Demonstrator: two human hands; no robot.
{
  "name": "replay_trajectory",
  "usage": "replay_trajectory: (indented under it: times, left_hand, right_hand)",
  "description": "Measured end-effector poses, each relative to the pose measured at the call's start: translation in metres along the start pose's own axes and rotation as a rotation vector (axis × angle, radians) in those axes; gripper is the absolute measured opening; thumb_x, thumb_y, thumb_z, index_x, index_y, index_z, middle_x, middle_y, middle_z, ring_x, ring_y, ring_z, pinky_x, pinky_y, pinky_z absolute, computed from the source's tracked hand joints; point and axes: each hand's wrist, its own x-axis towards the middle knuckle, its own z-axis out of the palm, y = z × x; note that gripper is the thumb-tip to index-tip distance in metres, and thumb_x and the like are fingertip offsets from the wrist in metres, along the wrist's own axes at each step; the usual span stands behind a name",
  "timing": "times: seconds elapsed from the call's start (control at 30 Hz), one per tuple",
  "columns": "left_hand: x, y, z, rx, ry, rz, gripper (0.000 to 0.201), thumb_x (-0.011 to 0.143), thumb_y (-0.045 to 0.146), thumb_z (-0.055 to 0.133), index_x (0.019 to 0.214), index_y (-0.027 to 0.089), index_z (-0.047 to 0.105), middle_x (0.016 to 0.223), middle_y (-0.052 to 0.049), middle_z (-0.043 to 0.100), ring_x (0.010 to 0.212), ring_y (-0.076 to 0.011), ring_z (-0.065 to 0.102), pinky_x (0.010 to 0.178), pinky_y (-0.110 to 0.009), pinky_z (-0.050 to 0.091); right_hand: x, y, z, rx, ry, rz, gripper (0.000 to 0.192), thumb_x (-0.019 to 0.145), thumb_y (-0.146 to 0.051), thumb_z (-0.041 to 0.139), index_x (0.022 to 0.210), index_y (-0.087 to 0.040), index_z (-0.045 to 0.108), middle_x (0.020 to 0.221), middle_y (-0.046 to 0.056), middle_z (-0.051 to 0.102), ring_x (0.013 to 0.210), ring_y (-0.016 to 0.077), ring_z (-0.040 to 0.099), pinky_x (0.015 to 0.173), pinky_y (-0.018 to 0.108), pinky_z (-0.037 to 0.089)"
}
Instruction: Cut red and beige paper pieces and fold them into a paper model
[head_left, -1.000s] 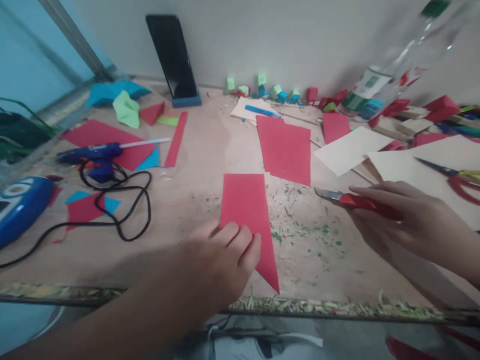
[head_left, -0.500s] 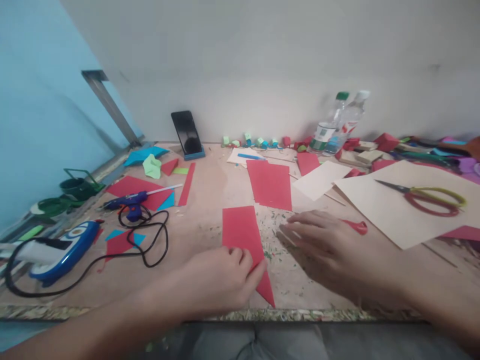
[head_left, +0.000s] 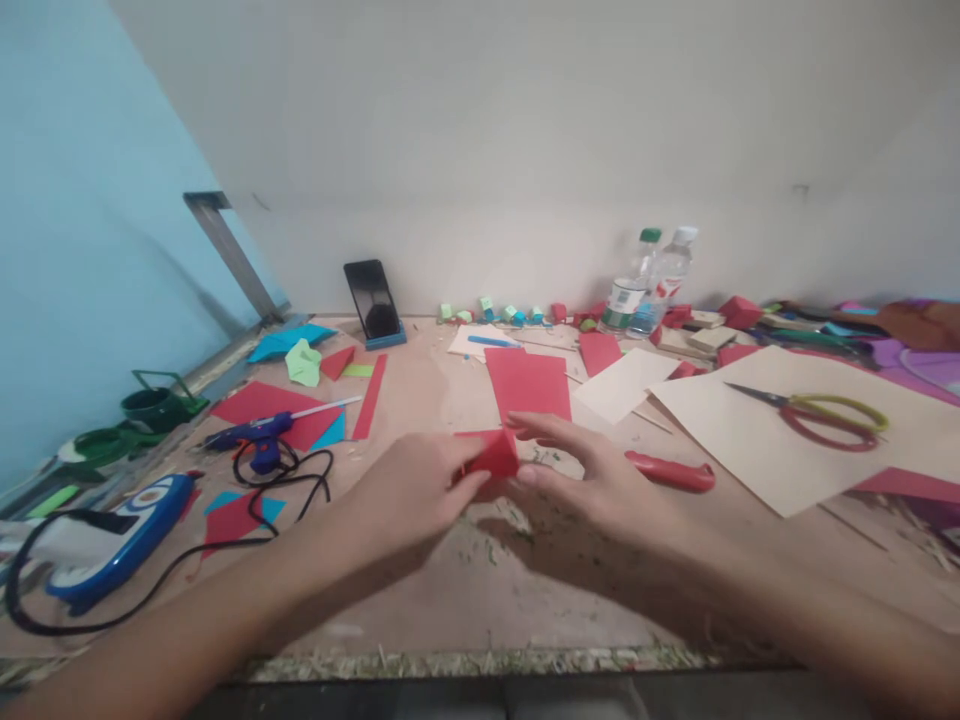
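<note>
My left hand [head_left: 424, 475] pinches a piece of red paper [head_left: 495, 455] between thumb and fingers, raised above the tabletop. The paper looks bent or folded, and part of it is hidden behind the fingers. At its right end is my right hand [head_left: 581, 465], thumb and fingers apart; whether the tips touch the paper I cannot tell. Just behind both hands, a larger red sheet [head_left: 529, 385] lies flat. A red handle [head_left: 670, 471] lies to the right of my right hand, its other end hidden.
Scissors [head_left: 814, 412] rest on cream paper [head_left: 750, 460] at the right. A glue gun [head_left: 259, 432] with a looping black cord [head_left: 326, 470] and a blue-and-white device [head_left: 124, 545] occupy the left. A phone [head_left: 373, 300] on a stand and two bottles [head_left: 626, 300] are at the back.
The red paper has gone from lying on the table to being held up and bent in my left hand. My right hand has moved left to it, uncovering more of the red handle.
</note>
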Motion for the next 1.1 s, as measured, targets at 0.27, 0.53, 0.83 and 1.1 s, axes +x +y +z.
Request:
replay_trajectory:
  times: [0.27, 0.53, 0.83, 1.1]
  left_hand:
    - [0.019, -0.022, 0.011, -1.105, 0.236, -0.254, 0.036, 0.086, 0.043, 0.082, 0.107, 0.015, 0.077, 0.105, -0.011, 0.081, 0.086, -0.0226, 0.076, 0.076, -0.029, 0.059]
    - [0.019, -0.031, 0.022, -1.215, 0.409, -0.359, 0.032, 0.080, 0.038, 0.088, 0.101, 0.017, 0.075, 0.096, -0.006, 0.082, 0.075, -0.0179, 0.075, 0.071, -0.028, 0.059]
    - [0.020, -0.043, 0.018, -1.201, 0.661, -0.327, 0.032, 0.078, 0.037, 0.091, 0.087, 0.015, 0.069, 0.078, 0.001, 0.073, 0.066, -0.0121, 0.071, 0.063, -0.022, 0.062]
    - [0.021, -0.050, 0.017, -1.199, 0.646, -0.358, 0.036, 0.075, 0.038, 0.092, 0.088, 0.015, 0.068, 0.073, 0.001, 0.073, 0.062, -0.0128, 0.071, 0.058, -0.022, 0.061]
  right_hand:
    - [0.018, 0.024, 0.011, 0.402, -0.045, 0.149, 0.031, 0.086, -0.053, 0.076, 0.097, -0.024, 0.078, 0.102, 0.007, 0.081, 0.097, 0.0296, 0.076, 0.086, 0.045, 0.062]
    - [0.019, 0.019, -0.001, 0.377, -0.018, 0.257, 0.030, 0.077, -0.052, 0.083, 0.081, -0.023, 0.080, 0.086, 0.004, 0.081, 0.079, 0.0235, 0.072, 0.071, 0.034, 0.056]
    - [0.020, 0.012, -0.011, 0.320, 0.061, 0.362, 0.040, 0.075, -0.059, 0.085, 0.078, -0.020, 0.077, 0.077, 0.004, 0.074, 0.067, 0.0176, 0.063, 0.059, 0.028, 0.046]
    - [0.033, 0.030, -0.044, 0.059, 0.218, 0.452, 0.041, 0.082, -0.056, 0.079, 0.097, -0.018, 0.081, 0.086, 0.007, 0.075, 0.068, 0.0181, 0.062, 0.056, 0.029, 0.043]
